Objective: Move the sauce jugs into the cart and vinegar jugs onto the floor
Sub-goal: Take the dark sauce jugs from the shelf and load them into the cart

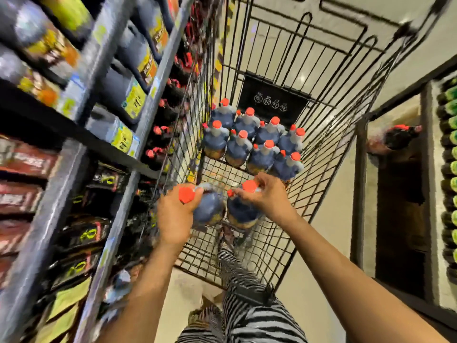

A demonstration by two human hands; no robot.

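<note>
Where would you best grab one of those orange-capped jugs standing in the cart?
Probably its neck, just under the orange cap, reached from above. The jugs in the cart stand upright and packed together, leaving only tops free.

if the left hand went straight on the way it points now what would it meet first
Probably the nearest-left jug standing in the cart, straight ahead of the left hand and the jug it grips. Depth is unclear: the hand may be high enough to pass over its cap.
</note>
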